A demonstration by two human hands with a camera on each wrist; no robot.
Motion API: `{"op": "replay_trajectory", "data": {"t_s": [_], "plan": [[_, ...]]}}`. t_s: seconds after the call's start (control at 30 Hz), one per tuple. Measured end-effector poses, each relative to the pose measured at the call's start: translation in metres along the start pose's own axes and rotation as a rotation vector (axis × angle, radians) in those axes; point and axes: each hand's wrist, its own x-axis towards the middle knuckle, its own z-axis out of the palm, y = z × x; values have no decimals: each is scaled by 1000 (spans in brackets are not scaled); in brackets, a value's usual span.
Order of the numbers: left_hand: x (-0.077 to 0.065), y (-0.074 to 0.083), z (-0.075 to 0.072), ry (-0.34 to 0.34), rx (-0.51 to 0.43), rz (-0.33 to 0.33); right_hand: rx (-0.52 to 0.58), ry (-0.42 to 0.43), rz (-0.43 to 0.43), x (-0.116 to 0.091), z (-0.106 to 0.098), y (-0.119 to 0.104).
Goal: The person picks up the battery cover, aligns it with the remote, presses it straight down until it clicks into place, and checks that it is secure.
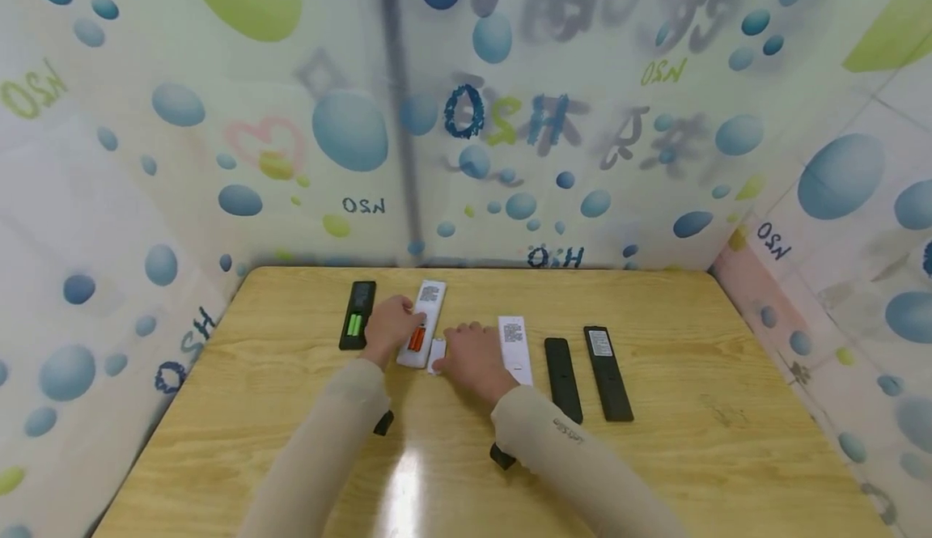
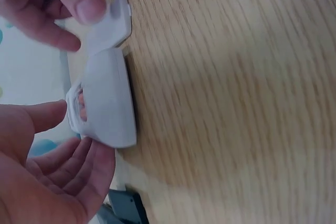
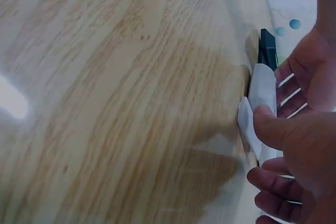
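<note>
A white remote control (image 1: 429,302) lies back up, its battery bay uncovered with orange batteries (image 1: 417,339) inside. My left hand (image 1: 391,329) holds it by its left side, the thumb at the bay's edge and the fingers along the side in the left wrist view. Right of this remote lies a loose white battery cover (image 1: 437,352). Over the cover is my right hand (image 1: 475,360), its thumb at the cover and its other fingers apart from the thumb. In the right wrist view the thumb overlaps the cover (image 3: 247,121); whether it touches is unclear.
Left of my left hand lies a black remote (image 1: 358,303) with green batteries in its uncovered bay. To the right are another white remote (image 1: 514,340) and two black remotes (image 1: 563,380) (image 1: 609,376). A patterned wall (image 1: 466,222) stands behind the wooden table (image 1: 728,441).
</note>
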Motion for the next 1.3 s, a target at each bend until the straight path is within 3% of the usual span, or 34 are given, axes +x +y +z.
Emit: {"op": "replay_trajectory", "data": {"t_s": [0.4,0.67,0.83,1.07,1.3], "plan": [[-2,14,6,13,65,-81,-10,-26,-3,-3,-6,-8],[-2,16,5,-17,-12,-131,39,-50,-6,3,-3,-2],[-2,16,3,-38,-57,-142,62,-17,-10,4,-4,0],[-1,16,5,-53,-111,-140,90,92,-5,4,-8,10],[-3,19,4,-58,-149,-139,174,110,-15,1,-17,16]]}}
